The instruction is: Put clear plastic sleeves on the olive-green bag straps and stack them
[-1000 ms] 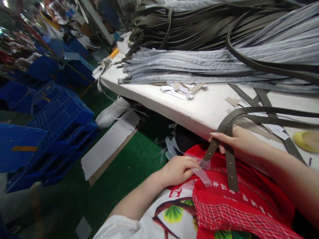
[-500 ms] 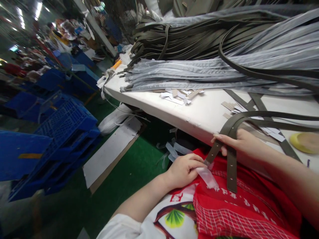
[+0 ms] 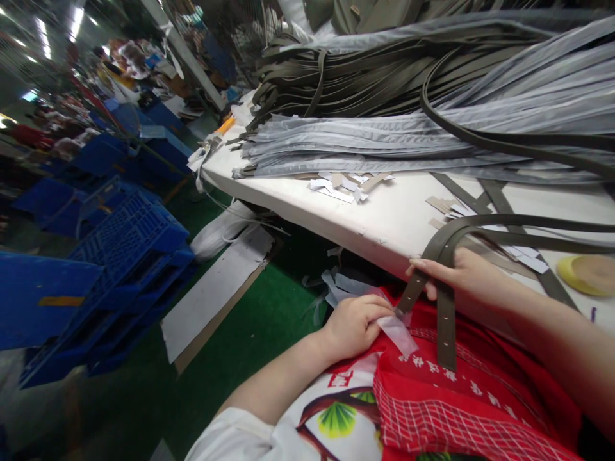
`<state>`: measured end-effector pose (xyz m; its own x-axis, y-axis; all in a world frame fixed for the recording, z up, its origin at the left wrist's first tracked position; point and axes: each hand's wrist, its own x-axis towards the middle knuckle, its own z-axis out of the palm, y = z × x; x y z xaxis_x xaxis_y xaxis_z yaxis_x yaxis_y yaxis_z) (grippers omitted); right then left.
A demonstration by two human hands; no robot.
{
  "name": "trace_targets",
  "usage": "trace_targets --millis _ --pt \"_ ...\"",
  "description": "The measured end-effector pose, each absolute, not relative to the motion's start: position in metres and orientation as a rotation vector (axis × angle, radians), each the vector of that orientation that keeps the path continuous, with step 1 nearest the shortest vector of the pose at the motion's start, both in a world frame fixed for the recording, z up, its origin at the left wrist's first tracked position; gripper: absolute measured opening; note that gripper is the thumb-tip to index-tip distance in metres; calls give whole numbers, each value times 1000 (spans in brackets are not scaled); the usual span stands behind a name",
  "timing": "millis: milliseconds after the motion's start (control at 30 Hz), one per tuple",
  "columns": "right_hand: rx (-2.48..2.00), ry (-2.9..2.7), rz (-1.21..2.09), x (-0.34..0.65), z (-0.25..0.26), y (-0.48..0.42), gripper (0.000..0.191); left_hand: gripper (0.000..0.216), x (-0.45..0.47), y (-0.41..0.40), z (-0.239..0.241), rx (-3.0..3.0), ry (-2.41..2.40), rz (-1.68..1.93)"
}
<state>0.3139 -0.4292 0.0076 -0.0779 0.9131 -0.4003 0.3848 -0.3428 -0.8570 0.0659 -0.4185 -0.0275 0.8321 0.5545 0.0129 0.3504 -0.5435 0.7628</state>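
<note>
My right hand (image 3: 468,272) grips an olive-green strap (image 3: 446,320) with punched holes, looped over at the table's edge. One end hangs down over my red apron (image 3: 485,378); the other slants left to my left hand. There my left hand (image 3: 358,325) is closed, its fingertips pinching around that strap's end. A translucent plastic strip (image 3: 398,336) sticks out from under those fingers. How the strip and strap meet is hidden by the fingers. From my right hand the rest of the strap runs right across the table.
A thick pile of olive straps (image 3: 384,77) and plastic-wrapped ones (image 3: 346,144) covers the back of the white table (image 3: 307,205). Paper scraps (image 3: 343,186) and a yellow tape roll (image 3: 586,274) lie on it. Blue crates (image 3: 129,237) and a cardboard piece (image 3: 216,291) stand left.
Both hands keep almost the same place and grip. The plastic strip under my left hand has shifted slightly left, and loose strips by the table edge have moved a little.
</note>
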Motion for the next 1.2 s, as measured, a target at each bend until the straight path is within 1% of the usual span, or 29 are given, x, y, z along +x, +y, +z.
trace_targets --millis 133,267,467,567,667,733,767,867,933,1000,1100,1167,1200 --pt "-1686 -1351 1428 311 14 -430 62 34 68 -418 -25 2147 651 396" --pt "-1623 -1321 1455 310 16 -430 63 32 71 -412 -17 2074 702 551" --pt "-1552 -1462 1296 297 10 -421 59 30 77 -392 12 2092 751 815" --pt "-1464 -1547 1224 282 10 -415 58 30 80 -380 29 2127 739 887" --pt "-1480 -1530 1292 274 10 -410 68 26 77 -367 45 2071 820 841" --pt "-1526 -1514 1353 275 11 -409 75 21 73 -361 54 1940 888 703" --pt "-1533 -1513 1336 276 11 -408 75 22 71 -360 57 1859 890 593" --pt "-1493 -1530 1175 275 15 -408 62 31 68 -361 57 1615 776 200" --pt "-1434 -1545 1121 272 15 -407 56 36 70 -364 50 1490 746 45" --pt "-1370 -1532 1174 271 14 -406 59 41 71 -363 42 1413 796 48" --pt "-1320 -1351 1306 281 15 -408 69 47 66 -356 32 1355 909 269" --pt "-1322 -1204 1279 295 24 -414 72 52 59 -350 29 1341 965 387" --pt "-1329 -1149 1208 303 31 -419 72 54 55 -348 28 1343 983 402"
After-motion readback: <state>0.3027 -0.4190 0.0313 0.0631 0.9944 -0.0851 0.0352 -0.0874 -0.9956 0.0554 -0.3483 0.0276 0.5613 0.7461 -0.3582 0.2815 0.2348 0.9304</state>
